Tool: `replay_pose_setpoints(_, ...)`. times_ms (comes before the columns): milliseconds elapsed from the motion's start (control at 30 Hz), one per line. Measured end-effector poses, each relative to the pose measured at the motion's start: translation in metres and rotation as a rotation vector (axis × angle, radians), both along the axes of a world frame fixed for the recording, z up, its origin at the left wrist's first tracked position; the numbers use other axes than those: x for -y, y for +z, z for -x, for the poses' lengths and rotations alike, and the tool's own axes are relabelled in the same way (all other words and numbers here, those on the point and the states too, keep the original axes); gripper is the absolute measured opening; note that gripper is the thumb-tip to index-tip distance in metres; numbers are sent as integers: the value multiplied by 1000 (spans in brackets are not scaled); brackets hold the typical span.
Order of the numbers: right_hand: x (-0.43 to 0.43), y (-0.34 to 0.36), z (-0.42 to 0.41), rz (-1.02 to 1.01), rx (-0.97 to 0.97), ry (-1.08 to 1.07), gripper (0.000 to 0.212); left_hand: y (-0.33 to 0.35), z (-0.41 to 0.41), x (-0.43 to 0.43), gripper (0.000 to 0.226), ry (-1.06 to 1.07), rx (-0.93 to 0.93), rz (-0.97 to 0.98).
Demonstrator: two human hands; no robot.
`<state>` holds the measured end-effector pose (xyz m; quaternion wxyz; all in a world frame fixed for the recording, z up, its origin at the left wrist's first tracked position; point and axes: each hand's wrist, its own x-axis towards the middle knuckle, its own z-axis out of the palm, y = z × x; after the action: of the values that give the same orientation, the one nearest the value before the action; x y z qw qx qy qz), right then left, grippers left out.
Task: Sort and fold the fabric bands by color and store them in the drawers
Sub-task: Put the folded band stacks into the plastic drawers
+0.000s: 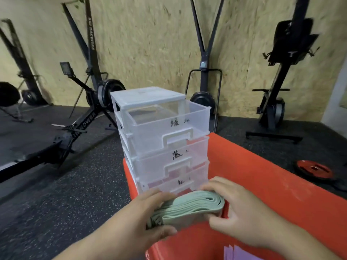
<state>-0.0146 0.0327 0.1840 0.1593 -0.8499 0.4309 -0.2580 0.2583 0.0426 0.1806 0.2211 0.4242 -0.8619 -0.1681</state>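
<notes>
A folded stack of pale green fabric bands (189, 207) lies on the red box top (272, 184), just in front of the clear plastic drawer unit (150, 96). My left hand (144, 216) grips the stack's left end, and my right hand (238, 209) grips its right end. The unit's top drawer (169, 121) is pulled out and looks empty. Below it, the middle drawer (169, 162) and the bottom drawer (172, 182) are pushed in; each front carries a handwritten label. Purple bands (238, 253) show at the lower edge.
The red box stands on a dark speckled gym floor (75, 194). Rowing and ski machines (90, 102) line the chipboard wall behind. A red weight plate (313, 170) lies on the floor to the right.
</notes>
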Motion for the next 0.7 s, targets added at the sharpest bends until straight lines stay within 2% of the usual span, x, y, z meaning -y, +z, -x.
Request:
replay_pose_setpoints(167, 24, 102, -10, 163, -29, -5, 38, 104, -3, 4, 60, 95, 50, 220)
replay_pose_setpoints(267, 59, 167, -20, 239, -2, -41, 39, 170, -2, 36, 54, 169, 79, 323)
replay_pose_setpoints(367, 104, 215, -35, 241, -68, -111, 44, 213, -3, 83, 50, 261, 136, 363)
replay_pose_setpoints(500, 164, 227, -53, 148, -266, -188, 35, 217, -2, 139, 51, 298, 260, 251)
replay_pose_setpoints(600, 195, 211, -64, 75, -414, -166, 27, 193, -7, 169, 49, 286, 314, 186)
replay_pose_setpoints(700, 216, 190, -71, 15, -488, -153, 28, 168, -8, 189, 50, 267, 367, 139)
